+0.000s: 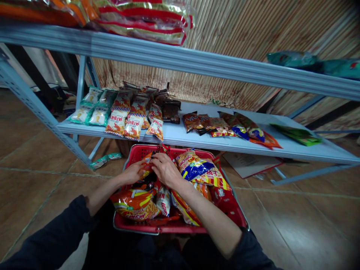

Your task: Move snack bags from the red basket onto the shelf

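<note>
A red plastic basket [239, 213] full of snack bags stands on the floor right before me. Both hands reach into its back left part. My left hand [132, 173] is closed at the left side of an orange and dark snack bag [146, 170], its fingertips partly hidden. From the right, my right hand [165, 169] bends its fingers over the same bag. Around them lie an orange noodle-snack bag [135, 206], a white and red bag [163, 200] and a yellow and blue bag [194, 165]. Deeper bags are covered by the upper ones.
A pale blue metal shelf [171, 131] runs just behind the basket. On it lie green-white bags [98, 115], shrimp-snack bags [134, 122], brown bags [194, 122] and a flat green packet [298, 135]. An upper beam [168, 58] crosses above. Small green packets [105, 160] lie on the floor.
</note>
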`<control>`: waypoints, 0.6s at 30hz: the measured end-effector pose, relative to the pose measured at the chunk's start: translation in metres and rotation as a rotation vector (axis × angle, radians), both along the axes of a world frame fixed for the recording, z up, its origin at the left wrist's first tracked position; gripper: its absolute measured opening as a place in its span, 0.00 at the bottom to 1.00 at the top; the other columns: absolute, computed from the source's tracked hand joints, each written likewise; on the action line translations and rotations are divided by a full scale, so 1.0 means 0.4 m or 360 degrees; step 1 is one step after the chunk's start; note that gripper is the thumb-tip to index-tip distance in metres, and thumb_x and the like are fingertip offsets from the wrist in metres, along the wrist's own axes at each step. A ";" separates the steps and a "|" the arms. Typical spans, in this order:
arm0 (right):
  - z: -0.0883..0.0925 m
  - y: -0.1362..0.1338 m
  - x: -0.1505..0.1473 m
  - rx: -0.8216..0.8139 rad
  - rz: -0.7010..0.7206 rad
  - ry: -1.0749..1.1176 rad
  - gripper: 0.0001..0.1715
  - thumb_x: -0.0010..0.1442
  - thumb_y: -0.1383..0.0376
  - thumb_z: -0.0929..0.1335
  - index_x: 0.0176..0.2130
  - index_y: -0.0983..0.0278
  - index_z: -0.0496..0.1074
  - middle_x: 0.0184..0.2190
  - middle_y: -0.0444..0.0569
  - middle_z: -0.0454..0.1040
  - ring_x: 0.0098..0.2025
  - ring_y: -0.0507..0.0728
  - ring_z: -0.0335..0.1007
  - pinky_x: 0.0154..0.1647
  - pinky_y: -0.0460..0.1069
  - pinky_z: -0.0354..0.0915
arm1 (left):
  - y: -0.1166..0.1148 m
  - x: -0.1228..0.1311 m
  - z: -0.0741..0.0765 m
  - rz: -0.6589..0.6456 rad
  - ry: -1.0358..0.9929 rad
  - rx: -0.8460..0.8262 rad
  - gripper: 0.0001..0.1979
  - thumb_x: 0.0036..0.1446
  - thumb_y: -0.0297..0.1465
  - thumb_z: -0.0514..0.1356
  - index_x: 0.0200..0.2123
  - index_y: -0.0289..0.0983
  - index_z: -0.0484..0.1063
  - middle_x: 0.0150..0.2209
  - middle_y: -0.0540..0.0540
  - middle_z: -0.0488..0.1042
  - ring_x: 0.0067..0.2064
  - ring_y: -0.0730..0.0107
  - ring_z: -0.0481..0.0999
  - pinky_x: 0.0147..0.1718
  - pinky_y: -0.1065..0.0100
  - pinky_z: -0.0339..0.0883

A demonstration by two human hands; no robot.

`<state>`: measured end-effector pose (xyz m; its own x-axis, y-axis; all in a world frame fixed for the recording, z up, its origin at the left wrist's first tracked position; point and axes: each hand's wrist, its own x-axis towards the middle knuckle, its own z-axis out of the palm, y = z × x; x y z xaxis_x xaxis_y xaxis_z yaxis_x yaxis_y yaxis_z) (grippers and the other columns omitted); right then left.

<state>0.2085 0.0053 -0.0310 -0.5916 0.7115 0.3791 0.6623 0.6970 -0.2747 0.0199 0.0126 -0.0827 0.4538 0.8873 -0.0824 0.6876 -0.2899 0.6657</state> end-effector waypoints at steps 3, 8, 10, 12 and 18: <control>0.009 -0.036 0.003 0.0097 0.0072 0.0197 0.17 0.60 0.69 0.61 0.49 0.64 0.66 0.49 0.56 0.67 0.53 0.59 0.61 0.53 0.56 0.62 | 0.016 -0.006 -0.006 0.0094 -0.0134 0.0000 0.19 0.56 0.31 0.47 0.47 0.35 0.70 0.49 0.41 0.73 0.50 0.63 0.71 0.52 0.64 0.62; 0.009 -0.129 0.020 -0.0193 0.0283 0.0091 0.14 0.62 0.68 0.58 0.47 0.63 0.66 0.37 0.51 0.74 0.37 0.54 0.70 0.38 0.48 0.66 | 0.033 -0.035 0.006 0.0250 -0.0149 0.0060 0.18 0.57 0.32 0.45 0.41 0.33 0.72 0.42 0.41 0.75 0.43 0.63 0.74 0.45 0.64 0.66; 0.001 -0.161 0.029 -0.0513 0.0262 -0.0149 0.15 0.62 0.68 0.58 0.46 0.62 0.67 0.35 0.49 0.75 0.34 0.53 0.71 0.35 0.46 0.65 | 0.033 -0.045 0.011 0.0320 -0.0163 0.0101 0.18 0.57 0.33 0.45 0.39 0.33 0.73 0.40 0.41 0.76 0.40 0.63 0.74 0.43 0.63 0.66; -0.006 -0.181 0.037 -0.0791 0.0185 -0.0379 0.16 0.61 0.70 0.58 0.47 0.62 0.67 0.35 0.50 0.75 0.35 0.54 0.72 0.34 0.45 0.64 | 0.031 -0.050 0.012 0.0361 -0.0182 0.0167 0.18 0.58 0.33 0.44 0.37 0.33 0.72 0.39 0.41 0.76 0.40 0.63 0.74 0.43 0.62 0.67; -0.045 -0.184 0.043 -0.0997 0.0091 -0.0690 0.25 0.53 0.76 0.58 0.49 0.67 0.67 0.41 0.58 0.74 0.41 0.60 0.73 0.39 0.49 0.65 | 0.028 -0.050 0.015 0.0376 -0.0153 0.0278 0.17 0.58 0.33 0.44 0.35 0.35 0.72 0.38 0.42 0.76 0.41 0.63 0.74 0.44 0.62 0.67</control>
